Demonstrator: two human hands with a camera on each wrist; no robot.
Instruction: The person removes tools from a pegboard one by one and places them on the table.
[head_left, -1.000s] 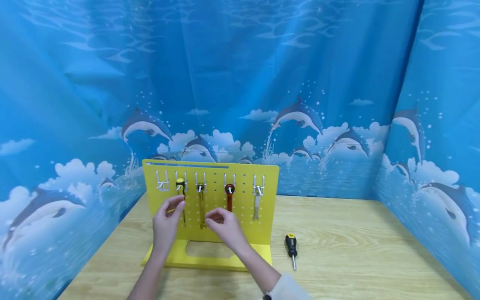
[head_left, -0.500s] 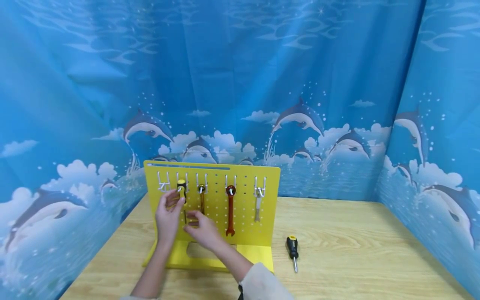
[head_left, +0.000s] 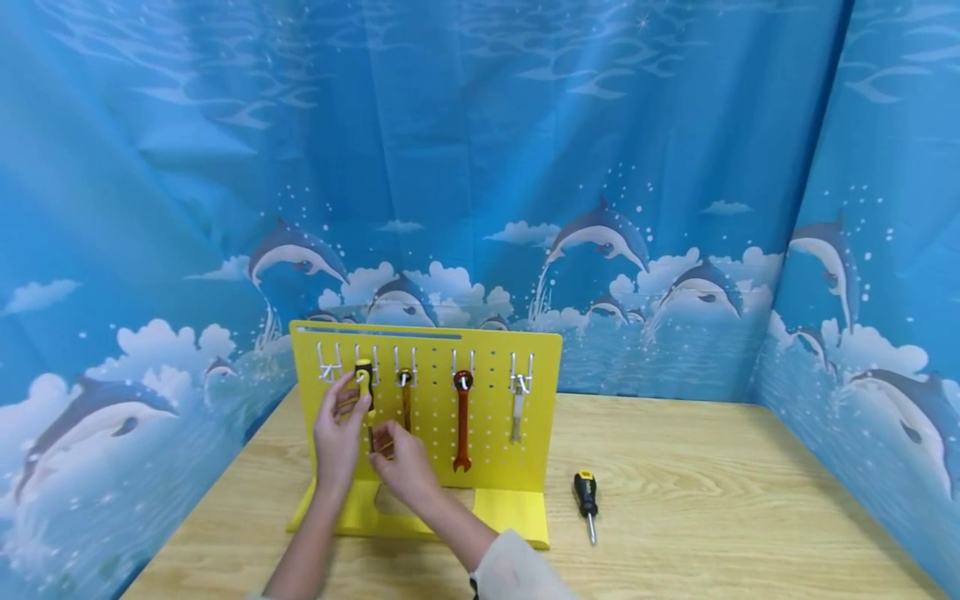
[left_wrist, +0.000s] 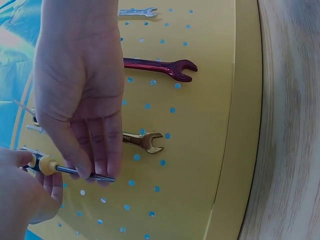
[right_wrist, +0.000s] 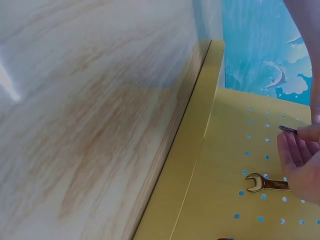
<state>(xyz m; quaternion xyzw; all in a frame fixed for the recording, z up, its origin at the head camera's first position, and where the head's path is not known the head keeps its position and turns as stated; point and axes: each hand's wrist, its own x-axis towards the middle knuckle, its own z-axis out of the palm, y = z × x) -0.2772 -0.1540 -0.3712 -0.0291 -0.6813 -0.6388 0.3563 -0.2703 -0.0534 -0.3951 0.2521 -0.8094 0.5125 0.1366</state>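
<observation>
A screwdriver (head_left: 363,367) with a black and yellow handle stands upright, tip down, at a hook on the yellow pegboard (head_left: 495,467). My left hand (head_left: 337,437) holds its handle between thumb and fingers. Lower down, my right hand (head_left: 408,467) pinches the metal shaft (left_wrist: 75,171) near the tip, thumb on one side and fingers on the other. Just right of the screwdriver hangs a gold wrench (head_left: 407,404), partly behind the right hand. In the right wrist view the screwdriver tip (right_wrist: 287,129) sticks out past the right hand's thumb.
Farther right on the board hang a red wrench (head_left: 462,425) and a small silver wrench (head_left: 517,412). An unused wire hook (head_left: 327,367) is at the far left. Another screwdriver (head_left: 586,493) lies on the wooden table (head_left: 720,492), right of the board.
My right hand has moved left, from in front of the gold wrench to the screwdriver's shaft, and its fingers have closed there. The left hand has stayed at the handle.
</observation>
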